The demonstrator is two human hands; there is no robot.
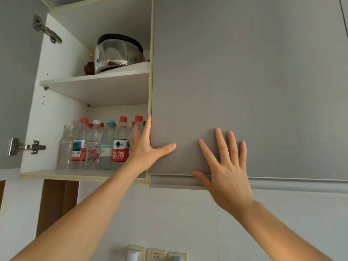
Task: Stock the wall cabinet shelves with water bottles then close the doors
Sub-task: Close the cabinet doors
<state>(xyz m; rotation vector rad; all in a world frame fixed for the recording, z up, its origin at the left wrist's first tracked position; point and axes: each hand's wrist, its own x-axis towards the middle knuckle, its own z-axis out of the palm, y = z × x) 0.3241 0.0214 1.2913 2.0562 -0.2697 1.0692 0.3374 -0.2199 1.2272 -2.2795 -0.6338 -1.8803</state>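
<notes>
Your wall cabinet [98, 91] fills the upper view. Its right door [244, 81], flat and grey, looks swung to, covering the right half, while the left door [17, 81] stands wide open at the frame's edge, hinges showing.

Your right hand [228, 170] lies flat on the right door near its lower edge — fingers straight and spread, thumb down at the handle rail [282, 182] along the bottom. Your left hand [144, 146] sits at that door's left edge: the thumb is laid across the door's face and the fingers point up along the edge, straight; whether they reach behind it you cannot tell. Neither hand holds anything.

The water bottles [98, 146] stand upright in a tight cluster on the bottom shelf [62, 173], just left of your left hand — mostly red caps, one white, one teal, plus a clear uncapped bottle on the far left. On the upper shelf [94, 81] sits a shiny steel kettle [116, 53], with a small dark brown object [89, 68] beside it.

Below, on the wall, a row of power sockets [156, 254] is visible.
</notes>
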